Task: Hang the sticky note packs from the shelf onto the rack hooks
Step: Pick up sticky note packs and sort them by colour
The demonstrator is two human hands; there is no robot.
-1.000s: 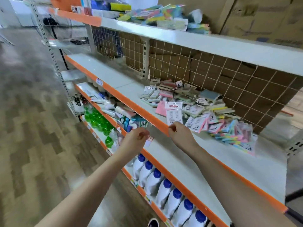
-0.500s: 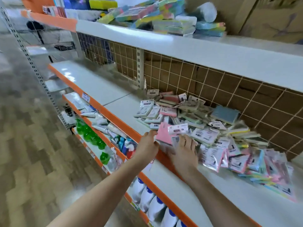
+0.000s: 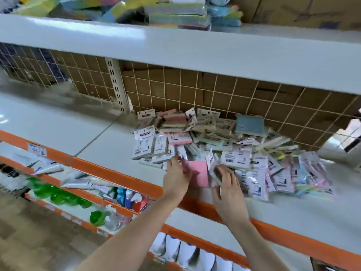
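A heap of sticky note packs [image 3: 234, 145] in clear wrappers lies on the white shelf [image 3: 97, 137] with an orange front edge. My left hand [image 3: 176, 178] grips the left side of a pink pack [image 3: 198, 172] at the near edge of the heap. My right hand [image 3: 227, 189] lies on the packs just right of the pink one, its fingers curled over another pack [image 3: 216, 173]. A wire grid back panel [image 3: 195, 90] stands behind the heap; no hooks show on it.
A white upper shelf [image 3: 175, 49] overhangs the heap and carries coloured sponge-like packs [image 3: 175, 14]. Lower shelves at the left hold green bottles [image 3: 58, 194], tubes and white bottles [image 3: 175, 249]. Cardboard boxes sit behind the grid. Floor lies at the lower left.
The view has closed in on the shelf. Both hands have moved from the shelf's orange edge into the heap, and the left hand now holds the pink pack.
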